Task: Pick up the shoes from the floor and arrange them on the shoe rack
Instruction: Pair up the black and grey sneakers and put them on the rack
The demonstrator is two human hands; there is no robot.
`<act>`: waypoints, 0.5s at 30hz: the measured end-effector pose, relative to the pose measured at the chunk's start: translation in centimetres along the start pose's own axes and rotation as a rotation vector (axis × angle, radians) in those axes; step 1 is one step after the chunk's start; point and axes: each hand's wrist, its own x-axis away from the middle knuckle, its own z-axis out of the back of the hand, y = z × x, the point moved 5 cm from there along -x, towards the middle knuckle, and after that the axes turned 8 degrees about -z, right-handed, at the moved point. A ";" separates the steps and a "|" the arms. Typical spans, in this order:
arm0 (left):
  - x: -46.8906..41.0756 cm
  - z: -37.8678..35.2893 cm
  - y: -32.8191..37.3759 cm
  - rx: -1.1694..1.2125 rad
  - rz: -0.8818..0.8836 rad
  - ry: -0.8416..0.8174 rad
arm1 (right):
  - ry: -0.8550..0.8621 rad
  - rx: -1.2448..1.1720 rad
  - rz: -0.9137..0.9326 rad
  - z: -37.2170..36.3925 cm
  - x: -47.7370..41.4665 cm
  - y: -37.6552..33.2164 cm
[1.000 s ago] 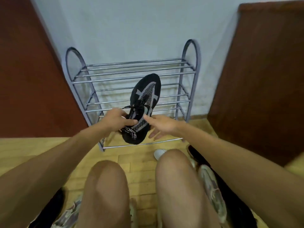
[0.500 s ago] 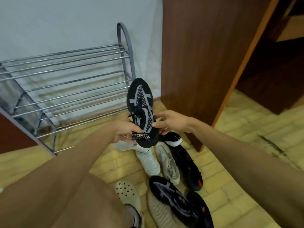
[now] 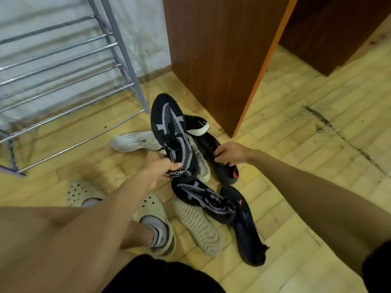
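Observation:
My left hand [image 3: 157, 169] grips the heel of a black-and-grey knit shoe [image 3: 169, 132], holding it toe-up above a pile of shoes on the floor. My right hand [image 3: 229, 153] has let go of that shoe and rests over a black shoe with a red mark [image 3: 220, 163], fingers curled at its edge. The matching black-and-grey shoe [image 3: 203, 198] lies below in the pile. The metal shoe rack [image 3: 63, 81] stands at the upper left, its rails bare.
The pile also holds a white sneaker [image 3: 135, 141], a black shoe with a white sole [image 3: 197, 124], a sole-up beige shoe [image 3: 198, 227] and a long black shoe [image 3: 247, 227]. My feet wear beige clogs [image 3: 156, 216]. A brown cabinet [image 3: 218, 53] stands behind the pile.
My view swung from the rack down to the pile. My right hand left the black-and-grey shoe and dropped onto a black shoe in the pile. My left hand still holds the shoe.

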 end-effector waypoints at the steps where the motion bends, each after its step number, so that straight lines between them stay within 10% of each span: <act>1: 0.1 0.2 -0.5 -0.024 0.001 -0.026 | -0.006 0.050 -0.019 -1.2 -0.6 0.8; 9: 1.1 0.7 -3.9 -0.084 0.117 -0.172 | -0.354 0.296 -0.301 -13.0 -3.4 8.5; 15: 1.2 0.9 -6.3 -0.073 0.184 -0.117 | -0.158 0.441 -0.250 -14.5 -3.5 9.2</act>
